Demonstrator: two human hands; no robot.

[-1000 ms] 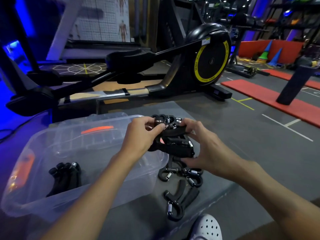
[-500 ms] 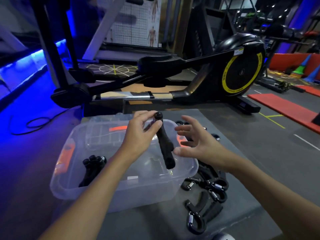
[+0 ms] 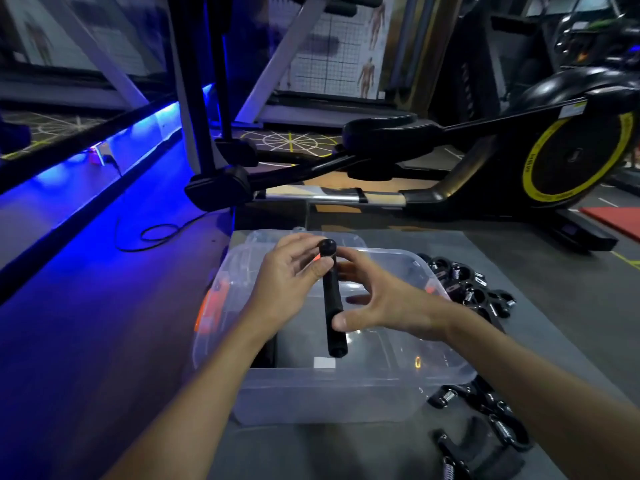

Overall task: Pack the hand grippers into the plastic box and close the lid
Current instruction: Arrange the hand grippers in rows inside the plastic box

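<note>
Hand gripper (image 3: 333,306) now above the plastic box (image 3: 446,372), in left hand (image 3: 287,282) alone; right hand (image 3: 384,299) loose beside it

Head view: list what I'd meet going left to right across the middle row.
Coiled black cable → left hand → black bar-shaped hand gripper it holds → right hand → pile of black spring-loaded hand grippers.

box (image 3: 329,400) left interior hidden behind left arm (image 3: 207,375), bottom-right hand grippers (image 3: 478,459) cut off by edge, lid (image 3: 256,239) partly behind left hand (image 3: 287,271), wall chart (image 3: 332,46) blurred
</note>
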